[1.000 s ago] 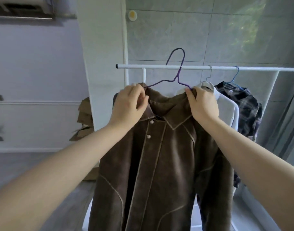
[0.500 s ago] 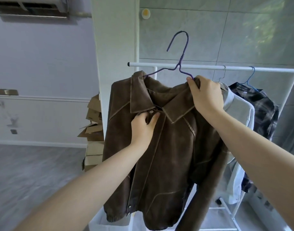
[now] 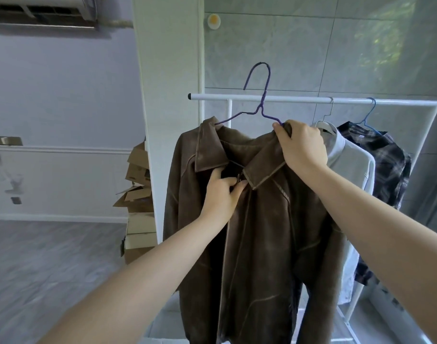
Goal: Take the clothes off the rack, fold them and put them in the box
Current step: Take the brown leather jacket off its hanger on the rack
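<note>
The brown jacket (image 3: 257, 219) hangs on a purple wire hanger (image 3: 262, 105) whose hook is lifted clear above the white rack rail (image 3: 311, 101), so it is already off the rack. The right hand (image 3: 303, 145) pinches the jacket's shoulder together with the hanger's arm, carrying the weight. The left hand (image 3: 222, 192), just below and inward of the right, has its fingers curled on the placket under the collar, apparently at the top fastening. The step in hand looks like opening the front to free the hanger; next the hanger must slide out of the neck. Beyond the right hand, a white shirt (image 3: 346, 165) and a plaid shirt (image 3: 386, 155) crowd close; left of the left hand, past the pillar (image 3: 168, 95), is open room.
</note>
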Demonstrator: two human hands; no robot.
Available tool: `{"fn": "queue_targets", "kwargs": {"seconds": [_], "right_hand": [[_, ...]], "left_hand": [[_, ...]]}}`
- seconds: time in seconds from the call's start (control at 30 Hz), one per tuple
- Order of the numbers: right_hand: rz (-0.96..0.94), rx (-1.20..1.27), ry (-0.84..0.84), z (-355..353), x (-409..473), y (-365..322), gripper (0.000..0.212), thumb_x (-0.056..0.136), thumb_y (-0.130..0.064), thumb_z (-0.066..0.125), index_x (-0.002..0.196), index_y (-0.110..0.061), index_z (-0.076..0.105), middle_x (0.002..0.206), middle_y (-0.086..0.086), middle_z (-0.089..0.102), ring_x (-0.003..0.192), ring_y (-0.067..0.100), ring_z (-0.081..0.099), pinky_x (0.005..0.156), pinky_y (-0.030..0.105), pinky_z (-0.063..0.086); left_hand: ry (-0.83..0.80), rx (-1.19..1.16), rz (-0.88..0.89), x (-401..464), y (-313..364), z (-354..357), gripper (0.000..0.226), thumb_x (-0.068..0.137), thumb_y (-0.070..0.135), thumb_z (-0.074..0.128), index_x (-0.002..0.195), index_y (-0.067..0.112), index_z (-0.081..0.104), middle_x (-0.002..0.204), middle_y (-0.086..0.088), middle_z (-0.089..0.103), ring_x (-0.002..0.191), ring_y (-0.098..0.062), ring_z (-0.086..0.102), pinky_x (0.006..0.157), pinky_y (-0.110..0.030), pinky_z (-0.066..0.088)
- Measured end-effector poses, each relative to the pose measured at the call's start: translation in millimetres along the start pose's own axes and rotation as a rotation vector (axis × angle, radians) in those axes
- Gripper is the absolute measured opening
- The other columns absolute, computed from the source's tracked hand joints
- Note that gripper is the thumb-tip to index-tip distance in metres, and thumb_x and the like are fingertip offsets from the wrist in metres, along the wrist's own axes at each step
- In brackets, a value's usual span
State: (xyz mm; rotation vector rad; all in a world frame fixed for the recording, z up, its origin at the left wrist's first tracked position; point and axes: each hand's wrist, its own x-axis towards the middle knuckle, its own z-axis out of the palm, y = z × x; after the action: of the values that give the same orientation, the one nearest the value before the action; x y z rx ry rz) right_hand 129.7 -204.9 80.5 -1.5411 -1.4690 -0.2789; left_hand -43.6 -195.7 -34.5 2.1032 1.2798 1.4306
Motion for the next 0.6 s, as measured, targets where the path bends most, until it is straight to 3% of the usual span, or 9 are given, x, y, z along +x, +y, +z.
{"fn": "queue_targets", "kwargs": {"seconds": [0.13,0.2,0.3,0.37,0.43,0.5,0.6], "right_hand": [[-0.024,-0.045,0.015,-5,-3,4,0.045,0.099,-0.052,0.044,0.07,-0.017,0.049,0.075,0.01,0.059,0.072,0.035,0.056,0.061,0.037,0.047],[-0.03,-0.048,0.021,-8,-6,11,0.045,0.099,-0.051,0.044,0.072,-0.016,0.052,0.074,0.009,0.058,0.071,0.034,0.056,0.06,0.036,0.045],[-0.039,-0.03,0.019,-12,-12,22,0.045,0.099,-0.05,0.046,0.079,-0.011,0.059,0.073,0.008,0.058,0.071,0.032,0.055,0.059,0.035,0.044],[-0.049,0.007,0.018,-15,-17,27,0.046,0.099,-0.049,0.048,0.08,-0.009,0.061,0.072,0.009,0.06,0.071,0.03,0.054,0.06,0.036,0.044],[-0.062,0.053,0.014,-18,-21,29,0.047,0.099,-0.047,0.05,0.078,-0.007,0.06,0.069,0.009,0.06,0.07,0.029,0.054,0.059,0.037,0.044],[-0.058,0.088,0.018,-20,-23,33,0.048,0.098,-0.047,0.052,0.076,-0.005,0.059,0.068,0.009,0.06,0.068,0.028,0.054,0.059,0.037,0.044],[-0.049,0.151,0.029,-22,-22,39,0.053,0.095,-0.052,0.053,0.077,-0.003,0.06,0.069,0.013,0.062,0.068,0.029,0.057,0.062,0.041,0.048]], "left_hand": [[-0.049,0.148,0.088,-7,5,-8,0.038,0.096,0.046,0.053,0.084,0.018,0.075,0.118,0.005,0.058,0.11,-0.009,0.055,0.097,-0.027,0.046],[-0.051,0.315,0.188,-17,15,-16,0.047,0.097,0.055,0.042,0.088,0.022,0.075,0.106,0.01,0.059,0.09,-0.006,0.058,0.076,-0.027,0.053],[0.212,0.417,0.495,-19,29,-36,0.049,0.101,0.045,0.04,0.075,0.013,0.067,0.077,0.004,0.054,0.063,-0.012,0.053,0.051,-0.029,0.046],[0.394,0.353,0.522,-2,32,-54,0.031,0.099,0.032,0.048,0.082,0.009,0.061,0.083,-0.001,0.052,0.073,-0.014,0.052,0.056,-0.029,0.047],[0.431,0.405,0.407,22,30,-73,0.025,0.093,0.036,0.057,0.102,0.012,0.057,0.101,-0.003,0.054,0.093,-0.018,0.054,0.077,-0.032,0.05],[0.254,0.557,0.273,44,21,-83,0.051,0.088,0.051,0.06,0.124,0.017,0.051,0.12,-0.005,0.056,0.111,-0.025,0.054,0.094,-0.039,0.045],[-0.018,0.509,0.133,59,14,-87,0.057,0.089,0.064,0.051,0.131,0.026,0.045,0.124,-0.001,0.062,0.113,-0.027,0.058,0.095,-0.044,0.047]]}}
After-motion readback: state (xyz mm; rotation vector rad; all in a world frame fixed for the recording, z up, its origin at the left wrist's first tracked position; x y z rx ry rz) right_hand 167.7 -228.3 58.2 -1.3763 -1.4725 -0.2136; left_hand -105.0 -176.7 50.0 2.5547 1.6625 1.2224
